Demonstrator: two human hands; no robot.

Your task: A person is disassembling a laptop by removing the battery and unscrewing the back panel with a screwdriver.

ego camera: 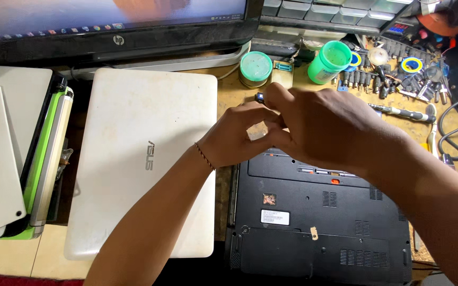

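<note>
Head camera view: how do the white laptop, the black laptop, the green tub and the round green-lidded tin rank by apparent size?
1. white laptop
2. black laptop, partly hidden by arms, so close to call
3. green tub
4. round tin, about alike

Matt black plastic laptop base (319,222), smooth white plastic laptop lid (139,159), worn wooden bench (239,92)

Small part: we note a small dark piece with a blue tip (260,97), pinched at the fingertips of the right hand (327,128), jutting past them; most of it is hidden.
Black laptop: we find the black laptop (319,222) lying underside up, just below both hands; the left hand (238,133) hovers above its upper left corner.
</note>
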